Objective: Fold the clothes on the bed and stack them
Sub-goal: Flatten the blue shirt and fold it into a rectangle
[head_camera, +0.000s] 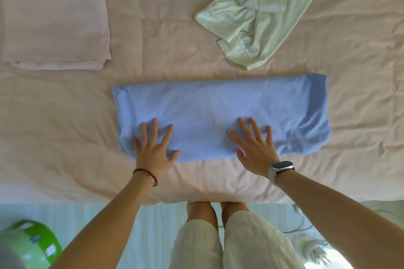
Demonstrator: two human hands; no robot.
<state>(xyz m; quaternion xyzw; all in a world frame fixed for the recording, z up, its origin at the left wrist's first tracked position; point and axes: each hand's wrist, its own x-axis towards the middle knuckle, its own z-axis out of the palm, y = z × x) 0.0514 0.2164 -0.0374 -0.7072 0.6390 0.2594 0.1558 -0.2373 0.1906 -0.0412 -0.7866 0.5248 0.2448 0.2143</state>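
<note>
L hand [153,150] & R hand [254,148] flat, fingers spread — on blue garment [220,113] (near edge), bed [175,50]

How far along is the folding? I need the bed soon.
Done: a folded pink cloth lies at the bed's far left. In hand: the left hand and right hand press flat on the blue garment, folded into a long strip. Left: the crumpled pale green garment, plus stacking.
</note>
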